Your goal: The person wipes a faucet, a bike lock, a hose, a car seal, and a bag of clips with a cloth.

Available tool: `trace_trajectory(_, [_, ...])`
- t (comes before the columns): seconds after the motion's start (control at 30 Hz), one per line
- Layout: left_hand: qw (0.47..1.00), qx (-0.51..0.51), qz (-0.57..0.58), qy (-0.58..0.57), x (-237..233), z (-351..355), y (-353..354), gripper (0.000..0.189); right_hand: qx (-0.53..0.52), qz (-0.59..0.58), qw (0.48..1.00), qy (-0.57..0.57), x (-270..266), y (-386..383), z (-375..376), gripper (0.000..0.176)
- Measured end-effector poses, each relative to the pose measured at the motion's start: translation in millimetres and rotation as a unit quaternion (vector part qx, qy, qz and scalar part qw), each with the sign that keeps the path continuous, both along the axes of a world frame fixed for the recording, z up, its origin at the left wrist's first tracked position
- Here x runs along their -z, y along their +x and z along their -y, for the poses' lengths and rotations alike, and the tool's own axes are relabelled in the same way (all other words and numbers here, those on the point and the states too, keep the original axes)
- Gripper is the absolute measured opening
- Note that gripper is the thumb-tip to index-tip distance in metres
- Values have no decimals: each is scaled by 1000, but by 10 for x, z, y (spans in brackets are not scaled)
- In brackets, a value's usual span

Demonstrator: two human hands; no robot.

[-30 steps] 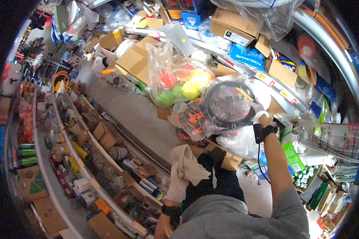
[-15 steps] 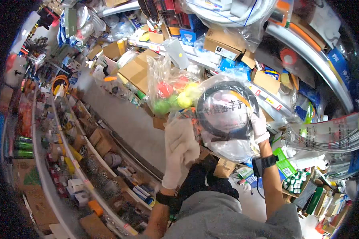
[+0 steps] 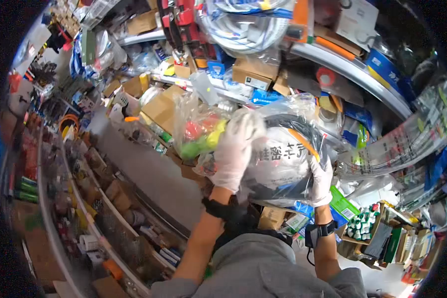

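A clear plastic bag [image 3: 283,171] with dark printed characters holds a black coil [image 3: 288,120], which looks like hose or cable, with an orange strip on it. My right hand [image 3: 320,181], in a white glove, grips the bag's right side. At the bag's upper left is my gloved left hand [image 3: 232,159], its fingers closed around a crumpled whitish cloth [image 3: 248,124]; motion blurs the fingertips. Just left of that hand, a clear bag of red, green and yellow round items [image 3: 198,134] is partly hidden.
Packed shelves stand on both sides of an aisle floor [image 3: 129,144]. Above the bag hang coiled white hoses [image 3: 246,30]. Cardboard boxes [image 3: 256,73] crowd the shelf behind it. Long clear printed packaging [image 3: 382,154] juts out at the right, above a box of green-and-white items [image 3: 365,223].
My left hand has risen with the cloth from below left of the coil to the bag's upper left edge. The right hand still grips the bag, slightly lower. The camera view has shifted.
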State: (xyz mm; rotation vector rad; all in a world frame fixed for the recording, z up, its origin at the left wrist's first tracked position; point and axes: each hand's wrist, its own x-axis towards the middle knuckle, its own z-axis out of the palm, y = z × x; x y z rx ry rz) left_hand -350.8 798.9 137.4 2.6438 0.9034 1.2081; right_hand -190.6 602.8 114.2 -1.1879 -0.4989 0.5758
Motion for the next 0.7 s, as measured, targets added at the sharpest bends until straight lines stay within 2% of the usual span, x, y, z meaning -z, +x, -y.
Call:
trace_trajectory(0.07, [999,-11,-51,-16,208,4,-160,50,62,20,998,20,7,36,57,36])
trace_trajectory(0.1, [992,-5,-6,-126,202,106,-214,52,40,-9,999,29,-59,48,110,38])
trace_trajectory(0.17, [978,-5,72,-196,260,258,-212,60,47,-19,998,43,-32,59,98,35])
trace_trajectory(0.2, [971,-10,63,-231,171,378,-173,68,50,-28,997,55,-35,58,84,33])
trace_trajectory(0.23, [979,24,75,-186,206,441,-97,71,56,-52,995,59,-66,5,52,30])
trace_trajectory(0.27, [974,46,52,-216,104,618,-37,70,62,-32,996,47,-30,3,19,29])
trace_trajectory(0.3, [975,107,75,-180,65,724,50,68,68,-12,997,35,32,5,-20,27])
trace_trajectory(0.33, [956,107,16,-274,-125,952,107,66,64,-39,997,29,84,18,-37,34])
trace_trajectory(0.37, [963,159,98,-194,-16,1073,176,64,72,-25,997,28,96,63,-69,33])
trace_trajectory(0.4, [974,190,24,-122,-110,1176,171,57,81,-12,996,27,119,128,-86,32])
trace_trajectory(0.43, [979,199,-29,-35,-178,1276,149,54,55,-111,988,89,288,251,-67,32])
trace_trajectory(0.47, [966,255,-49,17,-211,1322,133,53,60,229,971,-31,950,567,-23,32])
trace_trajectory(0.5, [972,226,-53,-35,-125,1435,128,51,42,-141,982,116,55,184,-55,32])
trace_trajectory(0.53, [975,198,-55,-87,3,1514,142,49,42,-140,982,116,53,198,-45,32])
trace_trajectory(0.57, [976,207,-67,26,217,1397,146,47,88,-93,987,94,55,219,-33,31])
trace_trajectory(0.6, [980,192,-8,50,-20,1273,65,46,134,-47,987,73,54,228,-23,30])
trace_trajectory(0.63, [990,138,30,-26,86,1178,9,45,140,-44,987,70,19,215,25,31])
trace_trajectory(0.67, [996,87,-7,-1,104,948,0,42,153,-54,984,78,-36,215,61,31])
trace_trajectory(0.7, [958,59,116,-257,360,820,-19,35,165,-65,980,84,-68,216,82,30])
